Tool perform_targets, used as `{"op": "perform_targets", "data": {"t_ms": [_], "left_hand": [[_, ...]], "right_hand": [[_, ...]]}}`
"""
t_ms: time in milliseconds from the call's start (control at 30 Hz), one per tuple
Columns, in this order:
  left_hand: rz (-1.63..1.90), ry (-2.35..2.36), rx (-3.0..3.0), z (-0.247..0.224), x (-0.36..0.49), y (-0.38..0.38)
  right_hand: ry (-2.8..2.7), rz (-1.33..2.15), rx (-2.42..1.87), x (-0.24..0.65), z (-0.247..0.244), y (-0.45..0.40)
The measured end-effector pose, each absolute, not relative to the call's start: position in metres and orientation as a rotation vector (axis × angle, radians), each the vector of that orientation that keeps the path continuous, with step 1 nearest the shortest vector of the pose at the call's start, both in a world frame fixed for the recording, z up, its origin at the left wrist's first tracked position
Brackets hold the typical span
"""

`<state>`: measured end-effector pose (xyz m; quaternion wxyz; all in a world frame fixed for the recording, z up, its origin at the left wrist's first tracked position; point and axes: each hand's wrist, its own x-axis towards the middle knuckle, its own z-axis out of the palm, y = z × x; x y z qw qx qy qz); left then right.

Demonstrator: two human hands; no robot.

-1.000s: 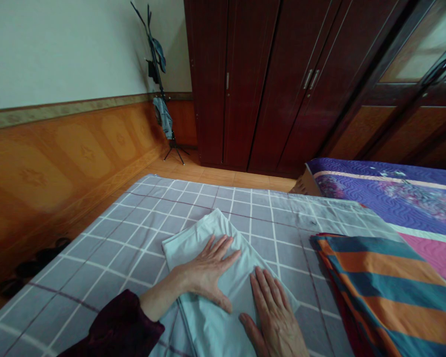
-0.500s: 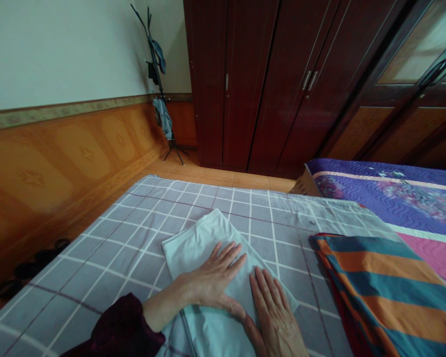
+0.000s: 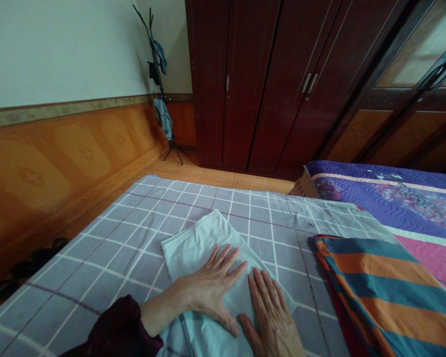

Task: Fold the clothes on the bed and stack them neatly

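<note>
A folded pale blue-white cloth (image 3: 196,240) lies at an angle on a grey checked sheet (image 3: 134,238). My left hand (image 3: 213,287) rests flat on the middle of the cloth, fingers spread. Palm down beside it, my right hand (image 3: 271,312) lies along the cloth's right edge, its fingers stretched out and the thumb apart. A small gap separates the two thumbs. Both hands hide part of the cloth, and its near end runs out of the frame.
A folded orange and teal striped cloth (image 3: 390,277) lies to the right, dark red fabric under it. Beyond are a purple floral cover (image 3: 386,188), a dark red wardrobe (image 3: 241,99) and a coat stand (image 3: 158,74). Dark shoes (image 3: 33,263) sit on the floor at left.
My thumbs, touching or nearly so before, are now apart. My hands have otherwise shifted only slightly, and the cloth keeps its shape.
</note>
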<state>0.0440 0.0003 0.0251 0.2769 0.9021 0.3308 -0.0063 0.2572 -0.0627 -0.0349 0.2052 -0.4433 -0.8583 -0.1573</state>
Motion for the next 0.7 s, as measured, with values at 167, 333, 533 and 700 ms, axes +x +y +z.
{"op": "perform_targets", "data": {"t_ms": [167, 333, 533, 700], "left_hand": [[0.051, 0.872, 2.397, 0.031, 0.054, -0.015], [0.041, 0.85, 2.386, 0.034, 0.058, -0.022], [0.052, 0.871, 2.398, 0.033, 0.056, -0.026], [0.085, 0.86, 2.402, 0.031, 0.057, -0.032]], "right_hand": [[-2.366, -0.436, -1.237, 0.257, -0.039, -0.061], [-2.35, -0.449, -1.215, 0.256, -0.044, -0.06], [-2.353, -0.461, -1.183, 0.257, -0.042, -0.059], [-2.367, -0.446, -1.189, 0.257, -0.038, -0.06]]}}
